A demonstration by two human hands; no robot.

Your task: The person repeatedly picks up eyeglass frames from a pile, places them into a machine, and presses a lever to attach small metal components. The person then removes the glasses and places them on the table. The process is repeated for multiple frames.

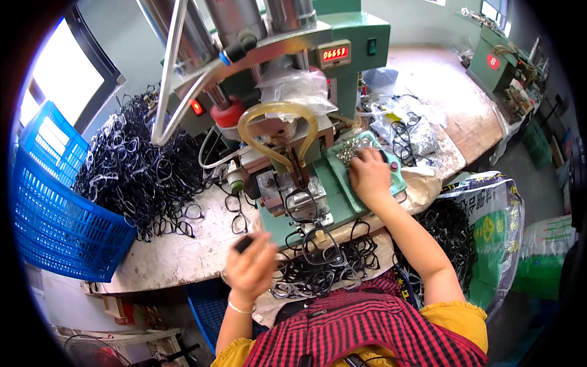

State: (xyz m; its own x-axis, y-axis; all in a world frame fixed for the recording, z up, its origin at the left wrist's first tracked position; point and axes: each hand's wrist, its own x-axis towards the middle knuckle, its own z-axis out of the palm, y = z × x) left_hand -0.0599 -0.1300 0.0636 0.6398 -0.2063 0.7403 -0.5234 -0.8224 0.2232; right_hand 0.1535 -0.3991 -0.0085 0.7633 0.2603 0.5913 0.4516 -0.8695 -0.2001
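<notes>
Tray (343, 177) rim passes under right hand (370, 176) (left hand (249, 269) well apart).

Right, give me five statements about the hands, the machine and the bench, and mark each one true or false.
1. The right hand is at the shallow, pale green tray of small silvery metal pieces. True.
2. The left hand is inside the tray. False: the left hand is off to the left, apart from the tray.
3. The blue plastic mesh basket stands right of the green metal machine. False: the basket is on the left, by a large heap of dark eyeglass frames.
4. The machine's small rectangular display is lit. True.
5. The checked cloth apron is blue and white. False: the apron is red and black.
</notes>
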